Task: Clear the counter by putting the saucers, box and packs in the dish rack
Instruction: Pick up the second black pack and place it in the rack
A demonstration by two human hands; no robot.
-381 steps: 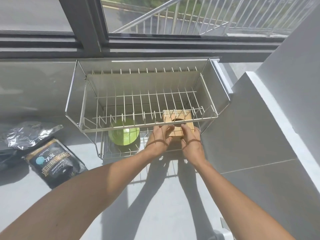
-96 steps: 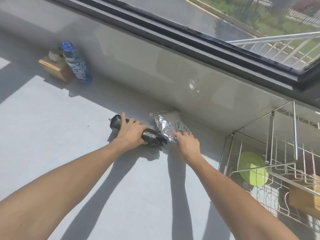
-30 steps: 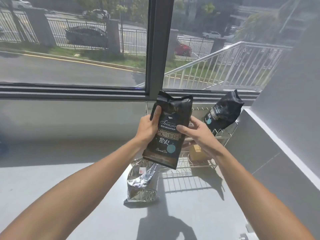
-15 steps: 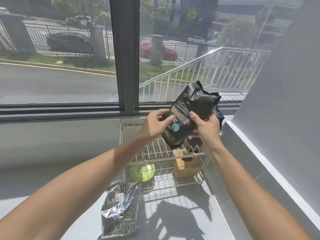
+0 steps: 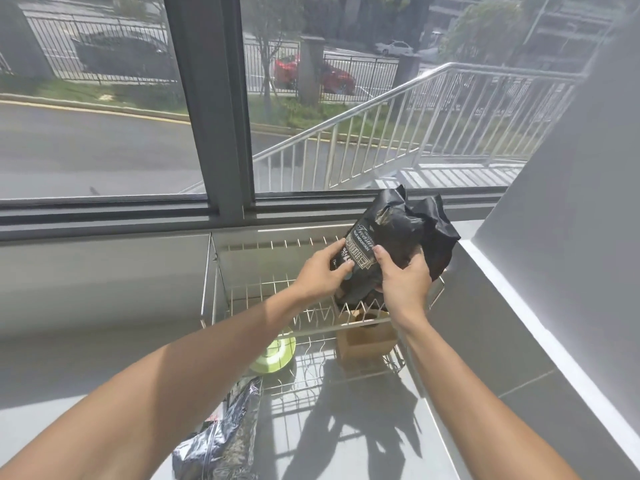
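A black coffee pack [image 5: 384, 233] stands tilted in the upper tier of the wire dish rack [image 5: 242, 296], at its right end. My left hand [image 5: 320, 273] and my right hand [image 5: 403, 282] both grip it from the front. A second black pack [image 5: 438, 233] leans just behind it in the same tier. On the lower tier lie a green saucer [image 5: 275, 351] and a brown box [image 5: 365, 337]. A silver foil pack [image 5: 225, 438] lies on the counter in front of the rack's left corner, partly behind my left forearm.
The grey counter [image 5: 346, 438] runs left from the rack. A grey wall with a white ledge [image 5: 519, 306] closes the right side, right next to the rack. A window frame [image 5: 214, 109] rises behind the rack.
Both hands have carried the black pack right and down into the rack's upper tier, beside the other black pack. The view has shifted slightly right.
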